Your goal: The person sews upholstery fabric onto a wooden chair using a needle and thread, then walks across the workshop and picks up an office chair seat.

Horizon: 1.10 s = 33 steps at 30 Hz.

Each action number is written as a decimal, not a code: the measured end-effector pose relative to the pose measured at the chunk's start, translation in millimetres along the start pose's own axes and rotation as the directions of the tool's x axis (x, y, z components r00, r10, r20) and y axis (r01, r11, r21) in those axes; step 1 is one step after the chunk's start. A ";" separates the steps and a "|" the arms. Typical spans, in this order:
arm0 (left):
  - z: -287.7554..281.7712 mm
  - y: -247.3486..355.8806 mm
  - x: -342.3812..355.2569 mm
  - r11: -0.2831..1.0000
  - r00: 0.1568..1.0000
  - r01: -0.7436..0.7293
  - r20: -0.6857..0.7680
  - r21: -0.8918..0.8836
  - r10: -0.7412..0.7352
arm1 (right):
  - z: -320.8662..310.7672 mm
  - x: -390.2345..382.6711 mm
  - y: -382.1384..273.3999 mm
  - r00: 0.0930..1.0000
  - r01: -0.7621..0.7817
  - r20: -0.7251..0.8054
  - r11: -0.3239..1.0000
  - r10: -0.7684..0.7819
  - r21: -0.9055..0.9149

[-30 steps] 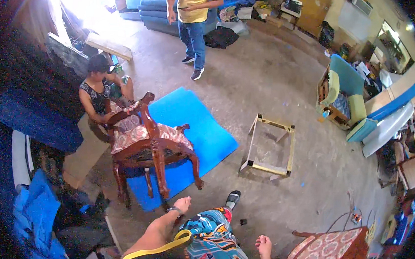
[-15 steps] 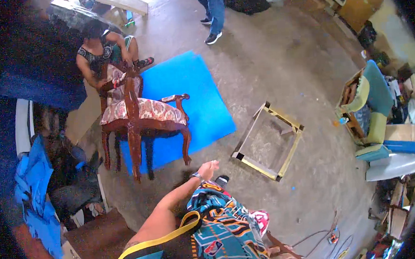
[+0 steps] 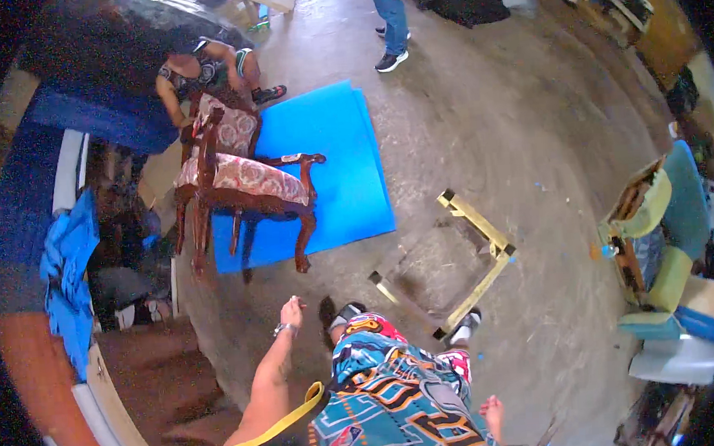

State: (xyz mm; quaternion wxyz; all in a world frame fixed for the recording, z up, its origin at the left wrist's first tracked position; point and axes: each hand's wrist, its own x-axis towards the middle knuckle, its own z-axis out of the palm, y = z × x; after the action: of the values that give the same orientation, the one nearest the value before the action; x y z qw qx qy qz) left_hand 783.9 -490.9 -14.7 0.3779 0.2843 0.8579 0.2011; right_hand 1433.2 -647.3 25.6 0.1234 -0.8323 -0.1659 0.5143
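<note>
My left hand (image 3: 291, 313), with a watch on its wrist, hangs in the air in front of my body. Its fingers look loose and I see nothing in it. Low at my right side, my right hand (image 3: 491, 413) is also loosely open, partly cut off by my patterned shirt. A pale rectangular frame (image 3: 482, 233) with black corners lies on the floor ahead, my right shoe (image 3: 465, 327) close by its near corner. To the left stands a carved dark wood armchair (image 3: 248, 176) with patterned upholstery; neither hand touches it.
Blue sheets (image 3: 341, 167) lie partly under the armchair. Behind it sits another person (image 3: 192, 74), one arm at its back. Someone in jeans (image 3: 389, 16) stands farther off. A green upholstered piece (image 3: 660, 237) is among clutter on the right; a blue tarp (image 3: 72, 273) hangs at left.
My left hand has moved left and down, and my right hand has come into view. I stand nearer the pale frame, with both shoes now visible. The seated person leans lower.
</note>
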 end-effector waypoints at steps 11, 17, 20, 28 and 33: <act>163.9 151.3 -257.7 0.998 0.997 -0.035 0.066 -0.042 0.038 | -233.1 215.6 -24.3 0.999 0.033 -0.035 0.990 -0.029 0.137; 185.8 142.9 -266.8 0.997 1.000 -0.024 0.010 -0.073 0.025 | -216.9 189.4 -60.2 0.976 0.010 0.216 0.982 0.032 -0.190; 211.7 104.2 -262.5 0.995 0.997 -0.028 -0.069 -0.092 0.022 | -221.1 201.6 -86.6 0.951 0.279 0.227 0.901 -0.211 -0.332; 277.5 73.7 -303.3 0.978 0.946 0.208 -0.253 -0.010 -0.204 | -273.2 321.6 -174.9 0.953 0.178 0.296 0.919 -0.071 -0.352; 369.3 186.8 -306.3 0.821 0.795 0.476 -0.245 -0.314 -0.555 | -331.2 442.4 -299.3 0.963 0.186 0.253 0.912 -0.094 -0.366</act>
State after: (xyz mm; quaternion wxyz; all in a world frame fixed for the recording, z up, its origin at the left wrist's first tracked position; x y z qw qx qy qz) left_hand 1297.6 -497.4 19.4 0.3025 -0.0461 0.9227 0.2344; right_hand 1869.6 -206.7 -76.6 -0.0263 -0.7609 -0.3367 0.5540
